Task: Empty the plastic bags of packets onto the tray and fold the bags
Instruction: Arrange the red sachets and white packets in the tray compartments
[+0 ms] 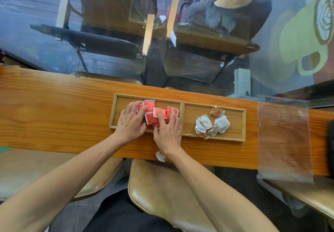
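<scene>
Worktop (54, 108) of orange-brown wood runs long from left to right, and everything in the task sits along that line. Next in size is the clear plastic bag (284, 141) at the right end, lying flat, apparently empty and not yet folded, its long axis running near to far and its near end overhanging the worktop's near edge. Two shallow wooden trays sit end to end in the middle, each with its long side left to right: the left tray (115, 112) holds the red packets (151, 118), the right tray (240, 123) holds a loose heap of white and brown packets (212, 125).

Judging by the hands, the step is gathering the red packets into a tidy pile. The left hand (130, 123) and right hand (168, 130) rest palm down over the pile, fingers (160, 113) spread and fairly straight, pressing or raking rather than gripping; whether any packet is pinched underneath cannot be told.

To do it well, both hands should sweep inward together, keeping packets inside the rim. One stray packet (160, 155) lies at the worktop's near edge, by the right wrist; it wants picking up before it falls, then the bag can be folded
</scene>
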